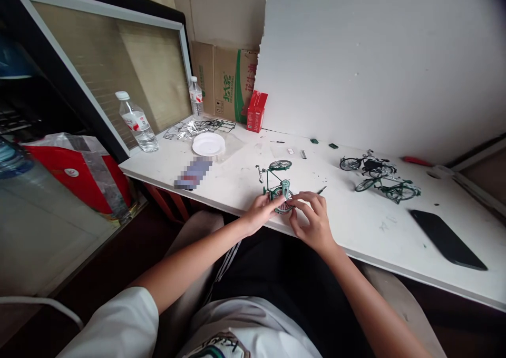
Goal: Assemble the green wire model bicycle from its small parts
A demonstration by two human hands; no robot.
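Note:
A green model bicycle (275,181) lies near the front edge of the white table, with its handlebar and one wheel pointing away from me. My left hand (259,214) is closed on the near wheel, its fingers gripping from the left. On the wheel's right side, my right hand (312,218) has thumb and fingers curled close to the hub; whether a small part sits between its fingertips is too small to make out. Just beyond the right hand lies a thin dark tool (322,190).
Two more model bicycles, a black one (366,164) and a green one (389,187), stand at right, near a black phone (448,239). A white plate (208,144), water bottles (136,123), a red box (256,112) and part frames (221,124) are at back left.

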